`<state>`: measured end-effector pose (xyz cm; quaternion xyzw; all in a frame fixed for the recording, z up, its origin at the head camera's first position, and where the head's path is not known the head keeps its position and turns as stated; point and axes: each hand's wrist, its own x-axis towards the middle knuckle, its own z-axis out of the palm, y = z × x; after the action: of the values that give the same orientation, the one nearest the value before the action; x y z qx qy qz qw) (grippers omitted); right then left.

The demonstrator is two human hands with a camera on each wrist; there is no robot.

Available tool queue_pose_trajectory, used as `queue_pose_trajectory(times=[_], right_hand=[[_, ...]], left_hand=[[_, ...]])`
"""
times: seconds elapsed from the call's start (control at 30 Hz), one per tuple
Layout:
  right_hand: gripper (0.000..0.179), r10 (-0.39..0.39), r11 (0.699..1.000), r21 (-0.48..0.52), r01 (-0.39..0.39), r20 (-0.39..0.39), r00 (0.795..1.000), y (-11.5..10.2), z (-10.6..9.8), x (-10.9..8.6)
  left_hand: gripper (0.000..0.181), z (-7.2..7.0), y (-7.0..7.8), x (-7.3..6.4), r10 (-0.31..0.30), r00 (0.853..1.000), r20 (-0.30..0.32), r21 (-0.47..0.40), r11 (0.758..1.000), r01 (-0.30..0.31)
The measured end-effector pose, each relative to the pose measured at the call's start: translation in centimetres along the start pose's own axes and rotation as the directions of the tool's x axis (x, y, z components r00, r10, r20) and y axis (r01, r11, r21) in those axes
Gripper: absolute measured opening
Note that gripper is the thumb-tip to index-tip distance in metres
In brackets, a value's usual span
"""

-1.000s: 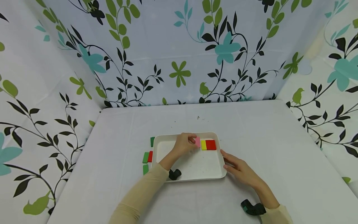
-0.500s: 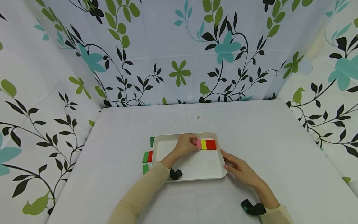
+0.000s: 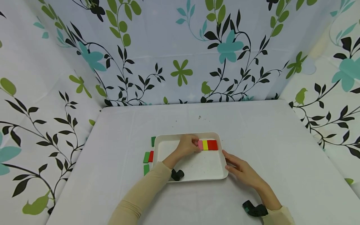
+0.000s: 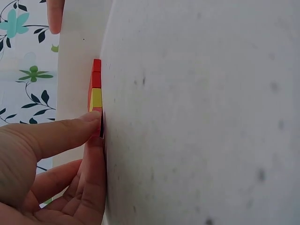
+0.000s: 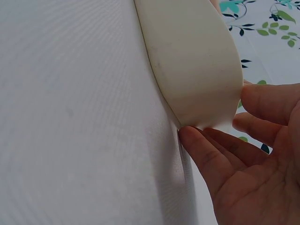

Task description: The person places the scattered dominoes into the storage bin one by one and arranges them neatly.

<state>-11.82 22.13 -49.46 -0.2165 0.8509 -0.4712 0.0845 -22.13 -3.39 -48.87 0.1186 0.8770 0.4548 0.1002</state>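
In the head view my left hand (image 3: 187, 145) is inside the white tray (image 3: 197, 168), at the left end of a short row of coloured tiles. Thumb and fingers pinch a pink tile (image 3: 200, 145), side by side with a yellow tile (image 3: 205, 145). Beyond the yellow lies a red part (image 3: 212, 145); a seam splits the red (image 4: 96, 75) in the left wrist view. Part of the pink tile is hidden by the fingertips. At the tray's right side, my right hand (image 3: 243, 170) rests its loosely bent fingers (image 5: 206, 154) against the outer wall (image 5: 206, 101).
Left of the tray, on the white cloth, lie a green tile (image 3: 153, 141), another green tile (image 3: 146, 157) beside a red one (image 3: 151, 156), and a lower green tile (image 3: 146, 169). Patterned curtains (image 3: 157, 47) enclose the table's back and sides. Dark crumbs (image 3: 200, 117) dot the cloth behind the tray.
The pink tile, tilted up and apart a second ago, has come down flat beside the yellow one, with my left hand still at it. My right hand stays at the tray's side.
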Motion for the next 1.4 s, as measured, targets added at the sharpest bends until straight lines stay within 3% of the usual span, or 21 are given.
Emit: queue_pose_trajectory(times=[0.4, 0.67, 0.8, 0.9, 1.03, 1.2, 1.3, 1.4], right_hand=[[0.059, -0.016, 1.0, 0.016, 0.016, 0.0, 1.0, -0.1, -0.2, -0.2], [0.059, -0.013, 0.999, 0.038, 0.013, 0.012, 1.0, -0.1, -0.1, -0.2], [0.059, -0.02, 0.999, 0.03, 0.02, 0.01, 1.0, -0.1, 0.0, -0.1], [0.059, -0.027, 0.999, 0.034, 0.027, 0.01, 1.0, 0.0, 0.0, -0.1], [0.059, -0.035, 0.998, 0.056, 0.034, 0.015, 0.999, 0.0, 0.0, -0.1], [0.059, -0.024, 0.999, 0.045, 0.023, 0.015, 1.0, -0.1, -0.1, -0.1], [0.059, -0.019, 0.999, 0.03, 0.019, 0.011, 1.0, -0.1, -0.1, -0.1], [0.059, -0.018, 1.0, 0.019, 0.018, 0.008, 1.0, -0.1, -0.1, -0.1]], left_hand=[[0.037, -0.1, 0.6, -0.2, -0.002, 1.0, 0.012, 0.015, 1.0, 0.002], [0.05, -0.8, 1.5, -0.8, -0.041, 0.999, -0.02, 0.015, 0.999, 0.042], [0.046, -1.3, 2.1, -1.2, 0.059, 0.998, -0.034, 0.031, 0.998, -0.058], [0.044, -2.0, 3.0, -2.0, 0.155, 0.987, -0.043, 0.039, 0.987, -0.154], [0.042, -3.8, 4.7, -3.8, 0.238, 0.968, -0.077, -0.015, 0.971, -0.24], [0.043, -7.5, 6.4, -6.3, 0.296, 0.944, -0.146, -0.047, 0.951, -0.305], [0.047, -10.1, 6.5, -7.7, 0.297, 0.937, -0.185, -0.056, 0.949, -0.312], [0.051, -12.5, 5.4, -8.9, 0.277, 0.934, -0.224, -0.047, 0.954, -0.294]])
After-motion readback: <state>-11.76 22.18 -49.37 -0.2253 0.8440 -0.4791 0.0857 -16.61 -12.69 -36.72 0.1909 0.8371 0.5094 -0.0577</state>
